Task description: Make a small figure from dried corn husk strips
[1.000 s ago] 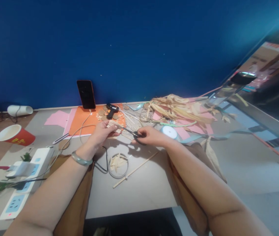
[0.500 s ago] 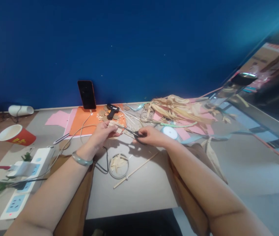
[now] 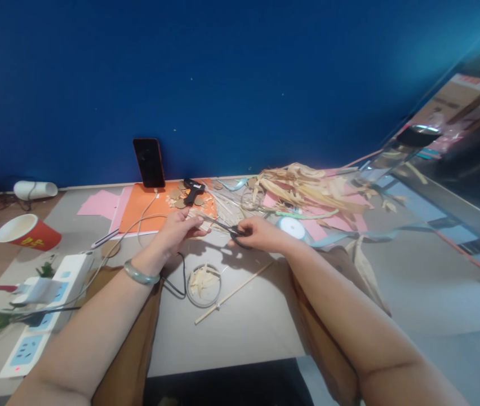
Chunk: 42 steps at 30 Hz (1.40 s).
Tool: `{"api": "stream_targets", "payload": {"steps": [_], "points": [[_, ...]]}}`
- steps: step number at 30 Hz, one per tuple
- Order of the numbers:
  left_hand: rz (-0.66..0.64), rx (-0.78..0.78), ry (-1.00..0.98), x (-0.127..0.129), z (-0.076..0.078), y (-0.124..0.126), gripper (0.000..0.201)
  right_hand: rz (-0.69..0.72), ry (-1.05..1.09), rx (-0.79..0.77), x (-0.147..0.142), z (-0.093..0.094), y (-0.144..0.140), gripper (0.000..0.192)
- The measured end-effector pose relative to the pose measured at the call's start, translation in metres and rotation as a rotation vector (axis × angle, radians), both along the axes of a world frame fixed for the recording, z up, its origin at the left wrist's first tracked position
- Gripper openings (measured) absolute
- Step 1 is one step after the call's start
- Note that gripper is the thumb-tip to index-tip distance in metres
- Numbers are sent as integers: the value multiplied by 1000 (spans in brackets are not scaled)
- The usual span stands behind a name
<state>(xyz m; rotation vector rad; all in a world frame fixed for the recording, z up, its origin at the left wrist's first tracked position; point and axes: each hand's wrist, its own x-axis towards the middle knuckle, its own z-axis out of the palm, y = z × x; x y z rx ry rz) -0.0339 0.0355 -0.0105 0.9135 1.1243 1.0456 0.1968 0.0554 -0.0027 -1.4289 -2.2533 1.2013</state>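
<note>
Cream-coloured, the small piece (image 3: 194, 212) showed in the head view between the thumb and fingers of the left hand (image 3: 180, 226), pinched above the surface (image 3: 248, 338) towards its far edge. The right hand (image 3: 261, 234) was curled around the handles of dark scissors (image 3: 230, 229), their blades pointing left at the piece. From where I stood they looked nearly together, though the view was too soft to tell whether they had bitten in.

I took the step in hand to be trimming. The next move, I judged, called for a steady left pinch, fingertips clear of the blades, and a measured squeeze from the right.

Nearer the front edge lay a grey hoop (image 3: 188, 287) around pale scraps (image 3: 203, 279), and beside it a thin stick (image 3: 240, 287), aslant. Along the far edge a black glue gun (image 3: 193, 192) rested on an orange sheet (image 3: 138, 210); farther right spread a heap of dry husks (image 3: 303, 183).
</note>
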Motion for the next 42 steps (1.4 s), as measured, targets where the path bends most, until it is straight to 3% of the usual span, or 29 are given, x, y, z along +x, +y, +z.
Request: {"api": "stream_targets", "payload": {"steps": [14, 35, 42], "points": [[-60, -68, 29, 6, 6, -5, 21, 19, 31, -40, -3, 1, -1, 40], [-135, -85, 33, 8, 1, -6, 20, -1, -43, 3, -6, 9, -7, 36], [-157, -85, 29, 8, 0, -6, 23, 12, -25, -32, -5, -1, -4, 35]]}}
